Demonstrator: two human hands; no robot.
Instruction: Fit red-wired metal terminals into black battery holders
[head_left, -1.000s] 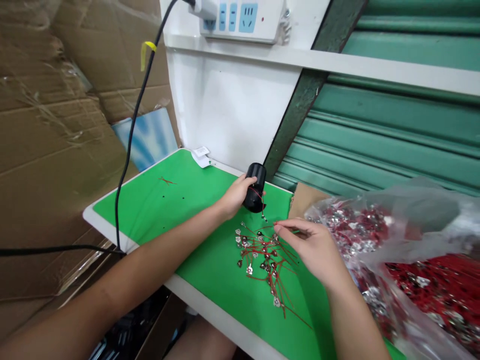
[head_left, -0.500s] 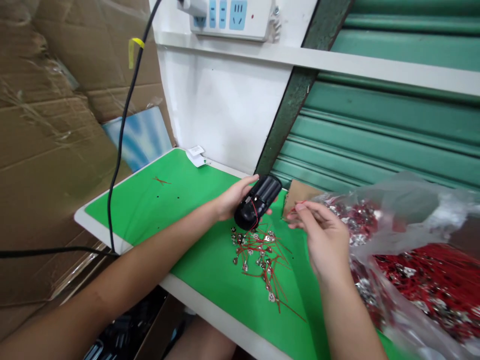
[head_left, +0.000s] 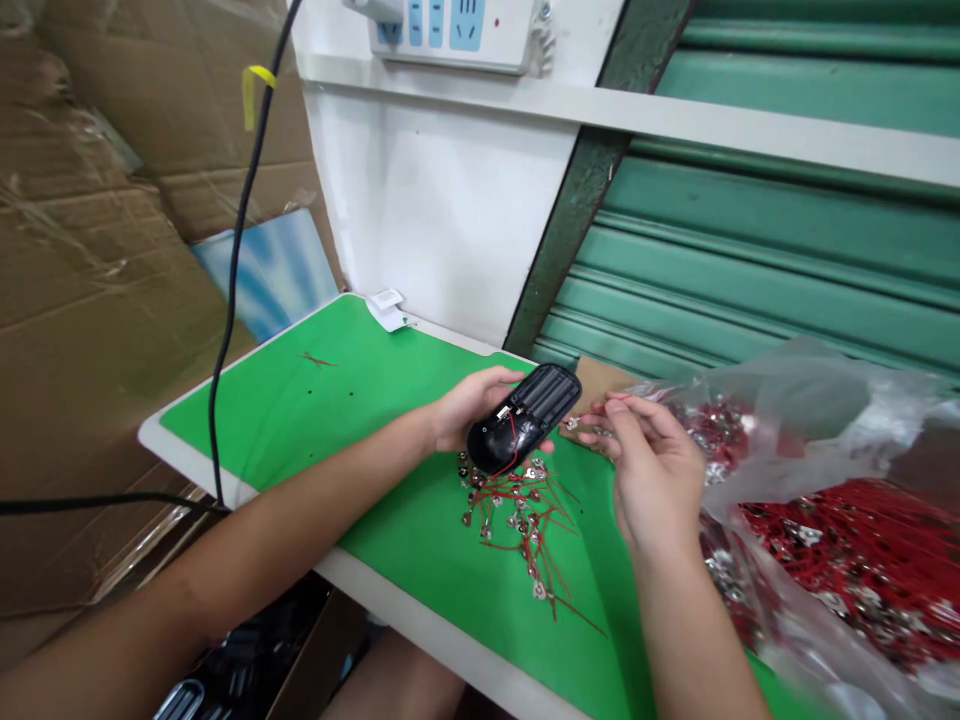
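Note:
My left hand is wrapped round a black plastic battery housing, tilted so its ribbed slots face up. A red wire crosses the rounded lower end of the housing. Just to the right, my right hand pinches a red wire with a small metal battery contact hanging from it, close to the housing's edge but apart from it. Under the housing, a loose pile of red-wired metal contacts lies spread on the green mat.
At right, clear plastic bags bulge with red-wired contacts, beside a small cardboard piece. A black cable hangs at left before large cardboard boxes. A power strip is on the wall. Dark housings sit below the table.
The housing has turned, so its slotted side faces up more. My right hand has shifted slightly, and the metal contact on its wire now shows beside the housing. The view moved a little.

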